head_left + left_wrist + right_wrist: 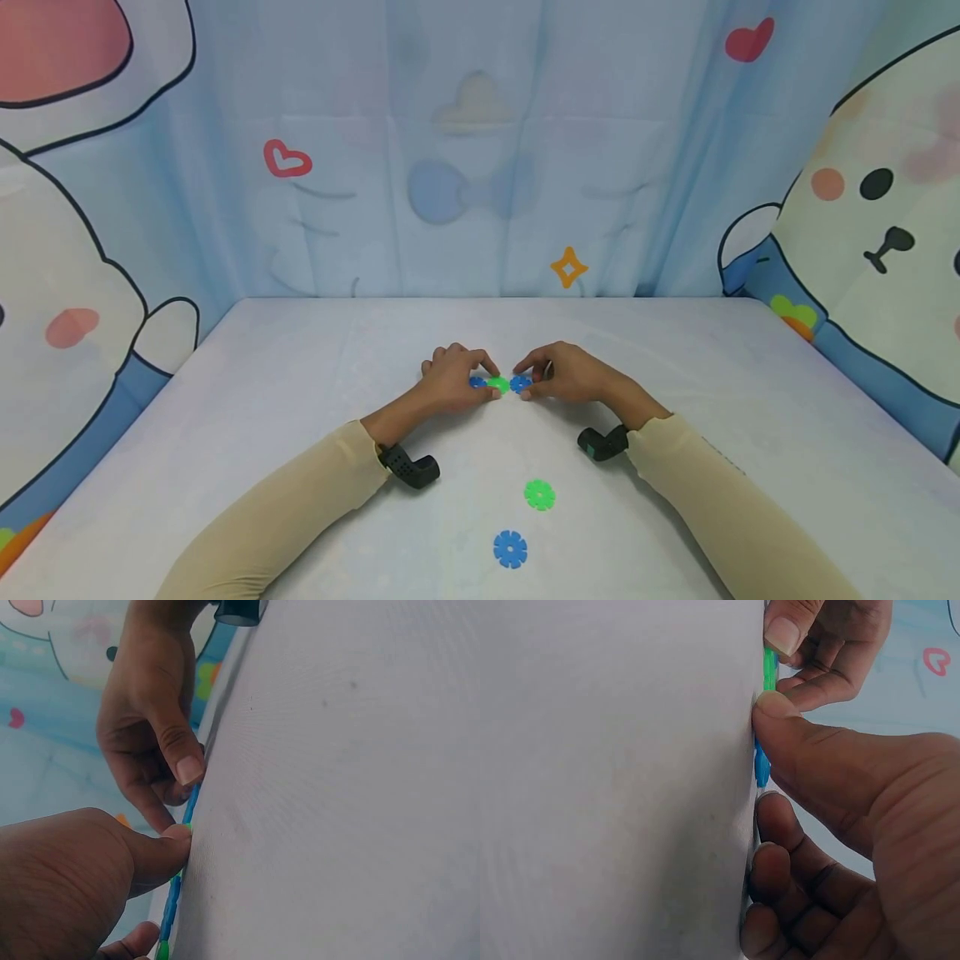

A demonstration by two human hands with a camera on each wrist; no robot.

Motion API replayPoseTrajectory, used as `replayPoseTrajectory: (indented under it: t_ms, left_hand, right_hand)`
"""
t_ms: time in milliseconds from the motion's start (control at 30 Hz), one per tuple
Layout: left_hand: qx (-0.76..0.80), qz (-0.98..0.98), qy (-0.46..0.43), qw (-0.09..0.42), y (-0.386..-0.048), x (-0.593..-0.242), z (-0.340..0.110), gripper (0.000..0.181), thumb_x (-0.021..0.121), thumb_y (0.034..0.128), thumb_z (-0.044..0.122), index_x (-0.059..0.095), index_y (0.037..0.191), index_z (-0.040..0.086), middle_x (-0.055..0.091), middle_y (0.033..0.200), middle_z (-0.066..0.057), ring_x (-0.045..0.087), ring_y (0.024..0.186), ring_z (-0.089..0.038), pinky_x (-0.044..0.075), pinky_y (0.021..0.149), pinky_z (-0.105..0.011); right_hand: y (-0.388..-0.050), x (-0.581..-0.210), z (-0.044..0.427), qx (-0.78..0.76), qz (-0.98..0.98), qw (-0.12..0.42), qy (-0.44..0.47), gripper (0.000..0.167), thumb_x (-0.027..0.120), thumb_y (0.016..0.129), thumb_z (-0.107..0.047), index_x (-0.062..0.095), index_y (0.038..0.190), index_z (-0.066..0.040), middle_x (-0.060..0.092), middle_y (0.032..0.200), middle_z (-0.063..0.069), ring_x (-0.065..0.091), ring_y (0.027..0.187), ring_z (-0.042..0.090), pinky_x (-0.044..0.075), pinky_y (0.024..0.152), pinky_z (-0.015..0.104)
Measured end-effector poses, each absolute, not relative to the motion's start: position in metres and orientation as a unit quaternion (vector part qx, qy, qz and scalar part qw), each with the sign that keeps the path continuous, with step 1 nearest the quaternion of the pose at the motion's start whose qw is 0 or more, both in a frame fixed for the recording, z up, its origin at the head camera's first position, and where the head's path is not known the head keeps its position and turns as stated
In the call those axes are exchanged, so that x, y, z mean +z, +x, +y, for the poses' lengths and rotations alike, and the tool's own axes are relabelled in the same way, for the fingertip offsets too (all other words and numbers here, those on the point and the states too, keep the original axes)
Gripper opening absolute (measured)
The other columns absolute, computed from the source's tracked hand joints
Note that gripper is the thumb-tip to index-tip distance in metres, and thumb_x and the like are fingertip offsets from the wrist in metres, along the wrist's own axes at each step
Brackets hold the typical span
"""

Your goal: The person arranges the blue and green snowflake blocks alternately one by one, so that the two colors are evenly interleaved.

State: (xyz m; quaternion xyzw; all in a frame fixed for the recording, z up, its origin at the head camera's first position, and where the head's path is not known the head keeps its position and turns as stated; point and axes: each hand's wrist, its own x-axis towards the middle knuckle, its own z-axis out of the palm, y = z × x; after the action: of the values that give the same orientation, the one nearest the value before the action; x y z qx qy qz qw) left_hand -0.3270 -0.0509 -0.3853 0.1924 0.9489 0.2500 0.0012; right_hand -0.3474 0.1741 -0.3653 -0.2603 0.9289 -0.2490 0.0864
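Note:
On the white table, my left hand [452,382] pinches a green notched disc [498,384] between thumb and forefinger. To its right, my right hand [573,375] holds a blue notched disc [519,383] by its edges, close against the green one. Another blue disc [477,382] shows under the left hand. Seen edge-on in the left wrist view, the row continues past the left thumb with a blue disc [171,904] and a green end [163,949]. Fingers hide the joint between the green and right blue discs, so I cannot tell whether they interlock.
Nearer me on the table [337,350] lie a loose green disc [539,495] and, below it, a loose blue disc [511,550]. A blue cartoon curtain [480,167] hangs behind the far edge. Each wrist wears a black camera [411,468].

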Motion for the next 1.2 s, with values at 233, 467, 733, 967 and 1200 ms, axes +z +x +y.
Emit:
replayPoseTrajectory:
  t_ms: [233, 467, 733, 967, 1200]
  left_hand:
    - [0.251, 0.949, 0.193, 0.001, -0.326, -0.386, -0.05, 0.029, 0.07, 0.0893, 0.039, 0.068, 0.116, 0.026, 0.057, 0.122, -0.009, 0.046, 0.116, -0.03, 0.034, 0.093, -0.05]
    - [0.254, 0.947, 0.196, 0.002, -0.324, -0.387, -0.05, 0.029, 0.07, 0.0894, 0.038, 0.068, 0.116, 0.026, 0.058, 0.121, -0.009, 0.046, 0.115, -0.03, 0.034, 0.092, -0.049]
    - [0.251, 0.948, 0.195, 0.007, -0.322, -0.389, -0.049, 0.031, 0.07, 0.0895, 0.039, 0.067, 0.117, 0.027, 0.057, 0.123, -0.009, 0.046, 0.117, -0.031, 0.034, 0.094, -0.052]
    - [0.255, 0.945, 0.206, 0.019, -0.323, -0.387, -0.047, 0.034, 0.07, 0.0882, 0.044, 0.067, 0.118, 0.028, 0.056, 0.122, -0.009, 0.045, 0.116, -0.03, 0.034, 0.092, -0.05]
    - [0.241, 0.95, 0.198, 0.025, -0.325, -0.379, -0.043, 0.039, 0.069, 0.0876, 0.045, 0.066, 0.122, 0.026, 0.055, 0.127, -0.009, 0.045, 0.117, -0.032, 0.034, 0.092, -0.049]
  right_hand:
    - [-0.346, -0.366, 0.176, -0.257, 0.927, 0.09, -0.257, 0.03, 0.077, 0.085, -0.023, 0.072, 0.112, -0.011, 0.062, 0.085, 0.001, 0.056, 0.075, 0.013, 0.046, 0.069, 0.029]
    - [-0.346, -0.37, 0.177, -0.257, 0.927, 0.087, -0.258, 0.029, 0.076, 0.086, -0.024, 0.072, 0.111, -0.011, 0.063, 0.084, 0.001, 0.056, 0.074, 0.013, 0.047, 0.069, 0.029]
    - [-0.343, -0.371, 0.178, -0.25, 0.928, 0.082, -0.264, 0.028, 0.073, 0.089, -0.025, 0.071, 0.113, -0.011, 0.064, 0.084, 0.001, 0.056, 0.074, 0.012, 0.047, 0.069, 0.029]
    - [-0.334, -0.356, 0.184, -0.256, 0.93, 0.074, -0.254, 0.035, 0.066, 0.094, -0.033, 0.068, 0.12, -0.01, 0.066, 0.089, 0.002, 0.059, 0.076, 0.015, 0.049, 0.067, 0.03]
    - [-0.309, -0.344, 0.183, -0.269, 0.905, 0.103, -0.313, 0.026, 0.068, 0.094, -0.032, 0.071, 0.112, -0.014, 0.067, 0.089, -0.004, 0.061, 0.082, 0.013, 0.051, 0.073, 0.029]
